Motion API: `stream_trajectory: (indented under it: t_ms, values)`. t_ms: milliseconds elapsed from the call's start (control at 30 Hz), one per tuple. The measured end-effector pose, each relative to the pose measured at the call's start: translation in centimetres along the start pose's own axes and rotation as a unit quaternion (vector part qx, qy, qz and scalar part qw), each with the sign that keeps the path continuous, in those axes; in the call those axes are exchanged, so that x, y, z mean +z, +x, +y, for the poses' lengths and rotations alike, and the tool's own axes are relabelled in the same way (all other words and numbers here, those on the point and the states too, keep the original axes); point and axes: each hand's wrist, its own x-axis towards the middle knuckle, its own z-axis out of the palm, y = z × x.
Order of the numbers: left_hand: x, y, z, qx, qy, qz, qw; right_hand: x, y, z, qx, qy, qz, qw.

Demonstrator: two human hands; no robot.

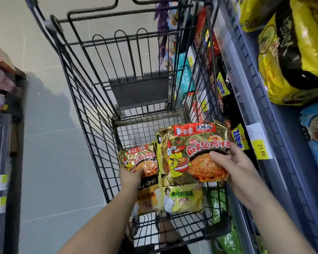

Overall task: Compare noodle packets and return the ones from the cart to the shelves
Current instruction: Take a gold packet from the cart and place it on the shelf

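Grey floor tiles flank a black wire cart beside shelves. The grip of the right hand pinches a gold noodle packet above the cart, long axis crosswise, print upright; the left hand grips a matching packet lower inside.

One cart. Two hands, a left hand and a right hand. Two gold noodle packets with a cartoon chicken: left gold packet, right gold packet. Two yellowish packets flat on the cart floor: orange-yellow packet, green-yellow packet. One yellow price tag. At least two big yellow-and-black bags.
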Motion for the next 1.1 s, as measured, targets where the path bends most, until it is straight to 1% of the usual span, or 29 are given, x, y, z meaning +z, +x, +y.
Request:
stream_trajectory:
  t_ms: [200, 333, 600, 633, 733, 833, 1000, 1100]
  values:
    - [0.1, -0.1, 1.0, -0.016, 0.058, -0.009, 0.998, -0.1, 0.1, 0.2, 0.003, -0.014, 0.005, 1.0]
    - [-0.1, 0.0, 1.4, -0.021, 0.07, -0.023, 0.997, 0.0, -0.1, 0.0, 0.003, -0.011, 0.002, 1.0]
    - [0.1, -0.6, 0.9, -0.007, 0.128, -0.002, 0.992, 0.6, -0.1, 0.3, 0.009, -0.008, 0.006, 1.0]
    - [0.1, -0.5, 0.7, -0.006, 0.126, -0.005, 0.992, 0.7, -0.1, 0.3, 0.009, -0.006, 0.008, 1.0]
    - [0.0, -0.3, 0.5, -0.017, 0.051, -0.015, 0.998, 0.8, -0.2, 0.5, 0.007, -0.003, 0.006, 1.0]
    - [-0.6, -0.4, 1.0, -0.015, 0.017, -0.037, 0.999, 1.1, -0.4, 0.3, 0.005, 0.001, 0.004, 1.0]
    - [-3.3, -3.3, 3.8, 0.016, -0.02, -0.061, 0.998, 1.7, -0.9, -0.7, 0.012, 0.003, -0.001, 1.0]
    - [-5.6, -4.4, 5.1, 0.05, -0.037, -0.064, 0.996, 2.4, -1.9, -2.3, 0.001, 0.008, -0.003, 1.0]
